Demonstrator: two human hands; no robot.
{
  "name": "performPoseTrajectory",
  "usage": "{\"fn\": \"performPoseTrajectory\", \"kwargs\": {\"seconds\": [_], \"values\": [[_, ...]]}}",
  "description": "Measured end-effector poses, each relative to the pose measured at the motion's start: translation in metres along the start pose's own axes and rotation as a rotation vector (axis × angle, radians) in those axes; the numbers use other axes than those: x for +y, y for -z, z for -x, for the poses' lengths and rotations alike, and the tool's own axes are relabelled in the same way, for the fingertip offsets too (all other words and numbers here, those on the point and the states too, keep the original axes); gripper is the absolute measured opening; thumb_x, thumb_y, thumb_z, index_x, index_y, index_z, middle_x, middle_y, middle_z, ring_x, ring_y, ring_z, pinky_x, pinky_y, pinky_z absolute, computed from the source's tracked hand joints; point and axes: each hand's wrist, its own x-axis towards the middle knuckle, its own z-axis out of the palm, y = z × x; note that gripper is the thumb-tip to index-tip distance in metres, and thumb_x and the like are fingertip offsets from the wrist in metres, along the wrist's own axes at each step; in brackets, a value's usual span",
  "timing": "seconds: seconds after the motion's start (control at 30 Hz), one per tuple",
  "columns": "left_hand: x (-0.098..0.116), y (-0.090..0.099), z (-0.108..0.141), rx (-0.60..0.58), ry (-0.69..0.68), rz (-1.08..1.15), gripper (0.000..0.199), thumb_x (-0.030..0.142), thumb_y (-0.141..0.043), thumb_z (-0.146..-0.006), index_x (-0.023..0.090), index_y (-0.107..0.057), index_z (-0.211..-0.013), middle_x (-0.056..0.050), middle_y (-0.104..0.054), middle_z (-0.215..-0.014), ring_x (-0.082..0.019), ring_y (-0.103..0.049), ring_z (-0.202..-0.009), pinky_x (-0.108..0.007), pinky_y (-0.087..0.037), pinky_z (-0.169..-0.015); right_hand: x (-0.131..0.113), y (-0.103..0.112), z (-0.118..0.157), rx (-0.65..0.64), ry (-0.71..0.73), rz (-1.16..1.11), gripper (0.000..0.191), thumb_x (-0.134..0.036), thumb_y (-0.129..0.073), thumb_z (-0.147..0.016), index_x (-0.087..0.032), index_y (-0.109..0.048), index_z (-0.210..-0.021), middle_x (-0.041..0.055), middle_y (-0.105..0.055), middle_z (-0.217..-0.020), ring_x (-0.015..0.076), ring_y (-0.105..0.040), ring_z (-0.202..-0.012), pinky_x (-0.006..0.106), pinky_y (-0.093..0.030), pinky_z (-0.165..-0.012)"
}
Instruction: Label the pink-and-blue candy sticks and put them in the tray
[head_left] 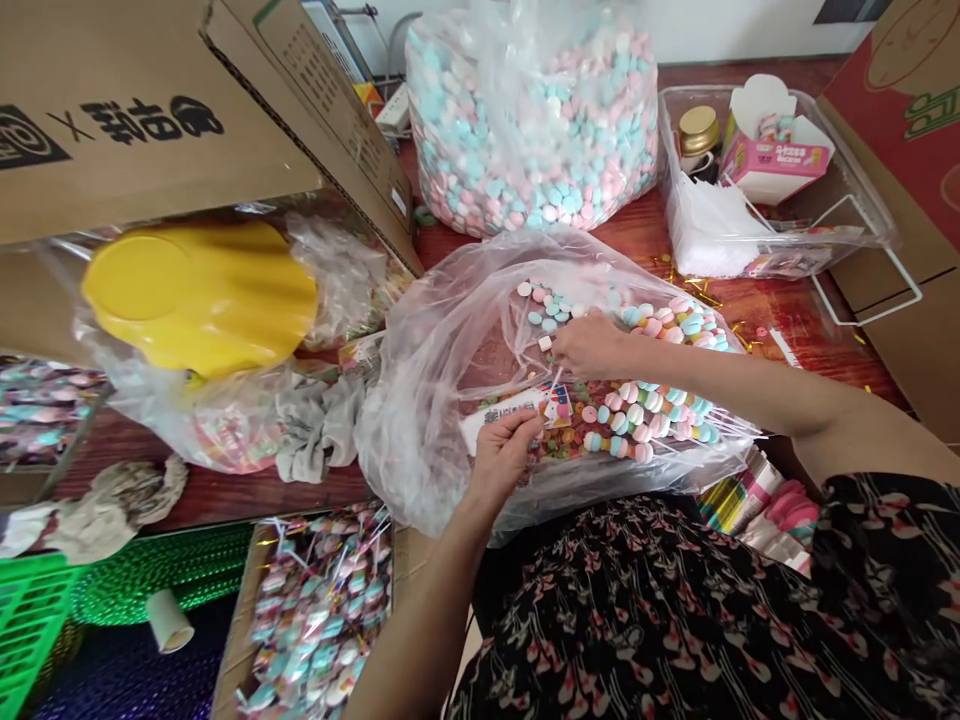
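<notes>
The left hand [502,455] has thumb and forefinger pressed together by the card [556,405]; what they pinch, I cannot tell. Just beyond, a white cube [545,343] sits beside the right hand's [592,345] curled fingers, their grip unclear. Candy sticks [652,412] lie right. A light, steady pinch should avoid crushing pieces.
</notes>
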Motion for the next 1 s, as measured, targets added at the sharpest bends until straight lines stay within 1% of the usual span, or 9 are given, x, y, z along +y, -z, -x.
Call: {"fn": "performPoseTrajectory", "kwargs": {"seconds": [0.13, 0.27, 0.37, 0.43, 0.5, 0.6, 0.77, 0.9, 1.0], "values": [[0.005, 0.000, -0.003, 0.078, 0.182, 0.346, 0.028, 0.036, -0.077, -0.066, 0.016, -0.067, -0.082, 0.003, -0.063, -0.059, -0.010, -0.053, -0.042, -0.021, -0.041, -0.042, -0.003, -0.011, -0.032, -0.104, 0.025, 0.010, 0.017, -0.013, -0.063, -0.076, -0.013, -0.075, -0.088, 0.0159, -0.076, -0.095, 0.0272, -0.069, -0.089, 0.032, -0.045, -0.072], [0.008, 0.009, -0.001, 0.035, 0.217, 0.485, 0.028, 0.032, -0.080, -0.063, 0.014, -0.066, -0.080, 0.001, -0.066, -0.061, -0.011, -0.057, -0.043, -0.022, -0.047, -0.043, 0.020, -0.005, -0.036, -0.096, 0.022, -0.107, 0.015, -0.012, -0.061, -0.077, -0.014, -0.073, -0.087, 0.0081, -0.076, -0.085, 0.0181, -0.069, -0.075, 0.025, -0.045, -0.065], [0.014, 0.010, -0.007, -0.015, 0.218, 0.535, 0.029, 0.030, -0.082, -0.061, 0.013, -0.067, -0.079, -0.002, -0.069, -0.069, -0.014, -0.064, -0.054, -0.024, -0.052, -0.047, 0.044, 0.001, -0.019, 0.013, -0.086, -0.611, 0.012, -0.022, -0.059, -0.082, -0.013, -0.066, -0.086, 0.0014, -0.071, -0.065, 0.0093, -0.054, -0.047, 0.021, -0.039, -0.048], [0.018, 0.002, -0.014, -0.024, 0.203, 0.533, 0.029, 0.031, -0.082, -0.061, 0.013, -0.068, -0.079, -0.004, -0.070, -0.073, -0.015, -0.066, -0.059, -0.024, -0.052, -0.048, 0.054, 0.002, -0.002, 0.098, -0.142, -0.996, 0.011, -0.026, -0.063, -0.079, -0.015, -0.060, -0.080, -0.0010, -0.068, -0.058, 0.0070, -0.045, -0.037, 0.019, -0.034, -0.040], [0.021, -0.012, -0.023, -0.031, 0.196, 0.504, 0.030, 0.032, -0.081, -0.061, 0.014, -0.067, -0.080, -0.003, -0.070, -0.072, -0.015, -0.065, -0.056, -0.023, -0.050, -0.046, 0.054, 0.001, 0.018, 0.175, -0.115, -1.247, 0.016, -0.029, -0.067, -0.074, -0.017, -0.056, -0.077, -0.0012, -0.068, -0.060, 0.0080, -0.051, -0.040, 0.018, -0.032, -0.037], [0.021, -0.036, -0.033, -0.009, 0.163, 0.399, 0.028, 0.034, -0.080, -0.061, 0.015, -0.068, -0.079, 0.001, -0.066, -0.063, -0.011, -0.058, -0.048, -0.022, -0.046, -0.045, 0.042, 0.002, 0.043, 0.287, -0.025, -1.445, 0.023, -0.034, -0.071, -0.075, -0.018, -0.055, -0.080, -0.0002, -0.070, -0.068, 0.0107, -0.062, -0.051, 0.016, -0.035, -0.037], [0.021, -0.055, -0.041, -0.059, -0.063, 0.149, 0.019, 0.034, -0.073, -0.069, 0.016, -0.074, -0.074, 0.002, -0.065, -0.064, -0.008, -0.053, -0.054, -0.020, -0.042, -0.053, 0.019, -0.002, 0.057, 0.261, 0.129, -1.334, 0.012, -0.026, -0.065, -0.081, -0.017, -0.059, -0.079, -0.0022, -0.067, -0.067, 0.0089, -0.061, -0.055, 0.017, -0.042, -0.047], [0.029, -0.053, -0.037, -0.105, -0.101, 0.021, 0.013, 0.026, -0.066, -0.070, 0.015, -0.071, -0.064, 0.004, -0.058, -0.055, -0.008, -0.046, -0.051, -0.020, -0.036, -0.051, 0.015, -0.017, 0.049, 0.466, 0.287, -1.039, 0.007, -0.015, -0.063, -0.079, -0.016, -0.065, -0.073, -0.0013, -0.067, -0.072, 0.0105, -0.060, -0.072, 0.024, -0.048, -0.071], [0.032, -0.049, -0.030, -0.115, -0.114, -0.019, 0.014, 0.026, -0.066, -0.070, 0.015, -0.074, -0.066, 0.003, -0.060, -0.058, -0.009, -0.048, -0.055, -0.021, -0.038, -0.055, 0.014, -0.027, 0.043, 0.538, 0.344, -0.954, 0.009, -0.013, -0.062, -0.080, -0.016, -0.066, -0.072, 0.0001, -0.067, -0.075, 0.0116, -0.060, -0.075, 0.025, -0.047, -0.074]]}}
